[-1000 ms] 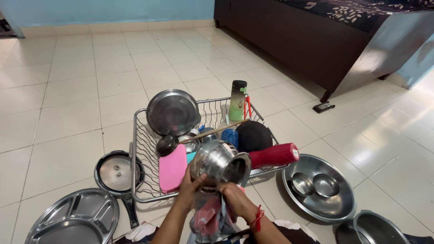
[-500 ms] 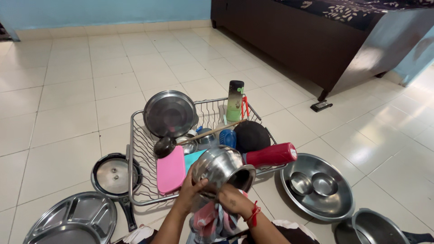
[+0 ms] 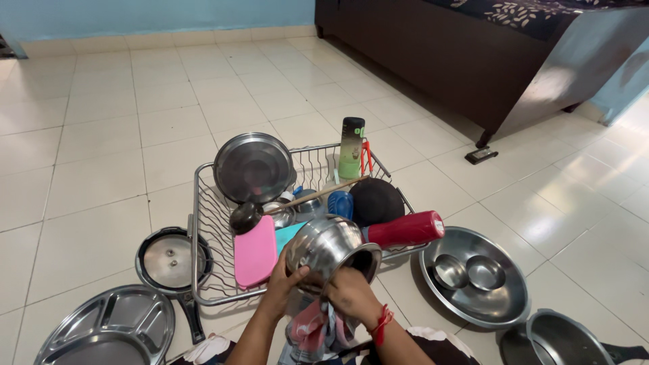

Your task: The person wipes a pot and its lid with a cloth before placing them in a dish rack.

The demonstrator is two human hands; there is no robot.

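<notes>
Pale glossy floor tiles (image 3: 101,169) spread out under me, with a dark bed frame (image 3: 439,61) at the far right whose top runs out of view. Just in front of my knees I hold a round steel pot (image 3: 331,247) tipped on its side, its mouth turned toward my right. My left hand (image 3: 284,287) cups the pot's belly from below, fingers curled against the metal. My right hand (image 3: 351,294) sits at the rim with a pink and grey cloth (image 3: 314,331) bunched under it; its fingertips are hidden against the pot's mouth, so I cannot tell how they close. Behind the pot stands a wire dish rack (image 3: 203,223) holding a steel plate (image 3: 253,167) on edge, a pink board (image 3: 255,251), a ladle (image 3: 247,216), a green bottle (image 3: 351,149), a black bowl (image 3: 375,201) and a red bottle (image 3: 405,230) whose base the pot covers. A lidded pan (image 3: 169,260) and a compartment tray (image 3: 108,331), cut by the bottom edge, lie left; a wide steel basin (image 3: 500,301) with two small bowls lies right.
</notes>
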